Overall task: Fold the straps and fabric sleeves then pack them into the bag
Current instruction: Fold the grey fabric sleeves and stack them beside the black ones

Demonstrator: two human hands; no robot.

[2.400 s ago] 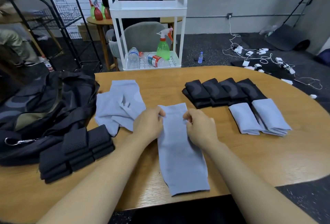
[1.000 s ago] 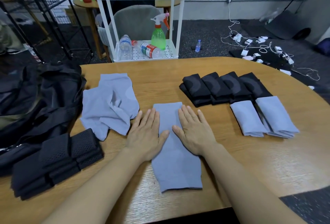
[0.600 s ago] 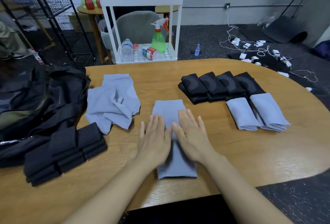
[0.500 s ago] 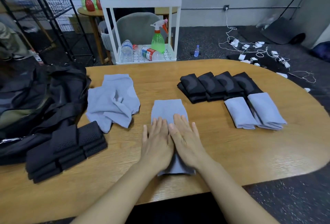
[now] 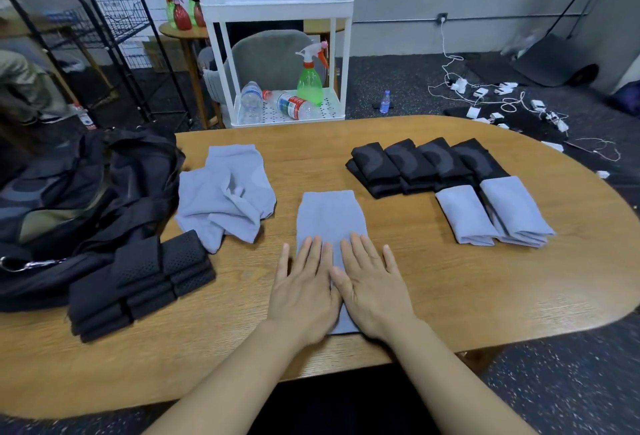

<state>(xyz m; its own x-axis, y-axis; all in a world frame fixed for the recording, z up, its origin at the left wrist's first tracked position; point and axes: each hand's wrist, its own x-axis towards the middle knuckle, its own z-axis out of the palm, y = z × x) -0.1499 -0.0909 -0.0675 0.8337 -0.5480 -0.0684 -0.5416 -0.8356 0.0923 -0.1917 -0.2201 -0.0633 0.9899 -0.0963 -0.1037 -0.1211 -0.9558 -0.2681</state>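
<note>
A grey-blue fabric sleeve (image 5: pixel 329 216) lies flat on the wooden table (image 5: pixel 450 278), lengthwise away from me. My left hand (image 5: pixel 304 289) and my right hand (image 5: pixel 372 284) press flat on its near half, side by side, fingers straight. Loose grey-blue sleeves (image 5: pixel 225 195) lie crumpled to the left. Folded black straps (image 5: pixel 138 282) are stacked at the near left. Folded black sleeves (image 5: pixel 422 164) sit in a row at the right, with two folded grey-blue sleeves (image 5: pixel 491 216) in front of them. The black bag (image 5: pixel 79 199) slumps open at the table's left end.
Behind the table stands a white cart (image 5: pixel 277 53) with water bottles and a green spray bottle (image 5: pixel 309 77). A grey chair (image 5: pixel 270 60) is behind it. Cables and chargers (image 5: pixel 502 105) litter the floor at the right. A black wire rack (image 5: pixel 104 36) stands at the back left.
My hands went from pinching the sleeve's far end to lying flat on it, then slid toward me along the cloth, smoothing it. Both palms now rest on its near half.
</note>
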